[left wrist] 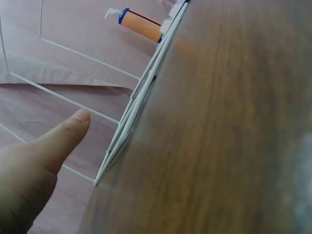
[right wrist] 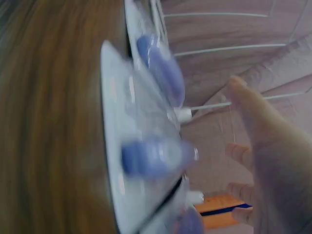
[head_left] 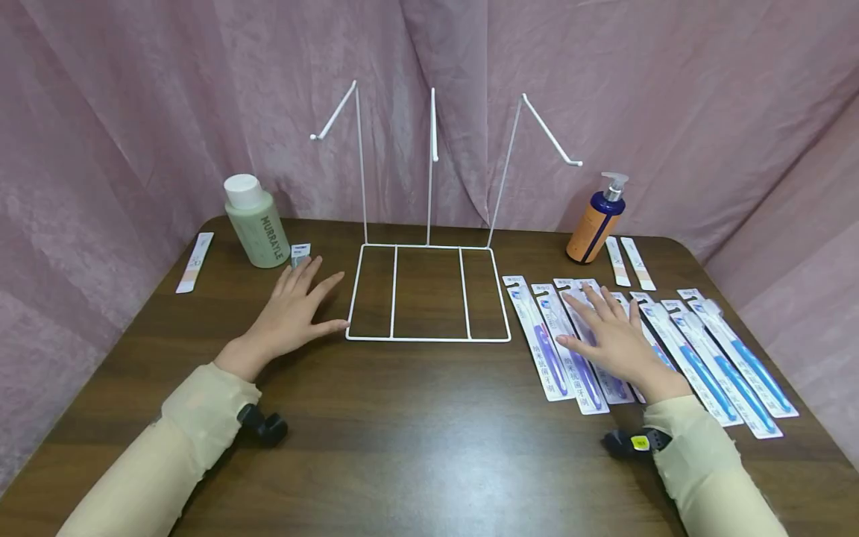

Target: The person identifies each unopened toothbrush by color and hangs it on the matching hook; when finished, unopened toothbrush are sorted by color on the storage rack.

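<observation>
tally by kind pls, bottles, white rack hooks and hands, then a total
Bottles: 2
White rack hooks: 3
Hands: 2
Total: 7

The brown table [head_left: 429, 440] bears toothbrushes [head_left: 539, 341], a rack [head_left: 429, 339] and bottles [head_left: 258, 230]

Green bottle [head_left: 263, 235]: "MURRAYLE", dark capitals running slantwise down the front.
Brush packs [head_left: 532, 328]: Chinese characters printed lengthwise beside the handles; too small to read with certainty.
White strips [head_left: 195, 261]: small marks, illegible.
Packet [head_left: 300, 250]: dark print near top, illegible.
Yellow tag [head_left: 640, 443]: on right wrist device [head_left: 620, 444]; dark marks, illegible.
</observation>
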`<action>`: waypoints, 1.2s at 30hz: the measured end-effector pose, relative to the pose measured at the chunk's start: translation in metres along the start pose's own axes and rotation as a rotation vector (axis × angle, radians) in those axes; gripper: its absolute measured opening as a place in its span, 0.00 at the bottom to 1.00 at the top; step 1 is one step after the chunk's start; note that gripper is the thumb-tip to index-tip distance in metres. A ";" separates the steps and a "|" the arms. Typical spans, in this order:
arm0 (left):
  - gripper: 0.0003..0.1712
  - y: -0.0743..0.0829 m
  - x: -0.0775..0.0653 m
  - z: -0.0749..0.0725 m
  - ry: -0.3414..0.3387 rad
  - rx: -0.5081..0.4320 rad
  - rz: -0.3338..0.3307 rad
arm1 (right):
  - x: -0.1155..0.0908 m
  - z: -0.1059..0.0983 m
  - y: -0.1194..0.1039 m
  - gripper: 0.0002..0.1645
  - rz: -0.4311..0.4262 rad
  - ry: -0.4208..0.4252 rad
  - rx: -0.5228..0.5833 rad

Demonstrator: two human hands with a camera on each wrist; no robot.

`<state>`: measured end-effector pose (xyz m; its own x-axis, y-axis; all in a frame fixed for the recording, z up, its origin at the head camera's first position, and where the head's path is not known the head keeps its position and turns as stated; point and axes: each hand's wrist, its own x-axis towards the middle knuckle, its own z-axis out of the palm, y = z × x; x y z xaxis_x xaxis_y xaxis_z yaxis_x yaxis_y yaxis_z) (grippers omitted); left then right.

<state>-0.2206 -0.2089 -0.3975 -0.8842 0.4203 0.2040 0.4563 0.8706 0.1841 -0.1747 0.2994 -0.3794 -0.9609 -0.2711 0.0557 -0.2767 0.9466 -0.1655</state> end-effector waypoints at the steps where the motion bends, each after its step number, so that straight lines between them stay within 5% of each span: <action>1: 0.51 0.001 0.002 0.000 0.018 -0.006 0.016 | -0.002 -0.002 0.000 0.47 0.005 -0.004 0.007; 8: 0.54 0.006 0.007 -0.002 0.120 -0.083 0.108 | -0.012 -0.017 0.009 0.48 0.021 -0.002 0.062; 17: 0.57 0.008 0.015 -0.005 0.176 -0.189 0.146 | -0.030 -0.050 0.036 0.48 0.096 -0.037 0.140; 29: 0.50 0.008 0.028 0.013 0.074 -0.256 0.121 | -0.048 -0.063 0.086 0.45 0.162 0.111 0.295; 36: 0.45 0.004 0.028 0.021 0.076 -0.270 0.120 | -0.055 -0.060 0.114 0.39 0.269 0.187 0.273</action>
<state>-0.2459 -0.1881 -0.4109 -0.8172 0.4864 0.3092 0.5758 0.7123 0.4013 -0.1529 0.4329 -0.3418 -0.9881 0.0392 0.1486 -0.0325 0.8916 -0.4517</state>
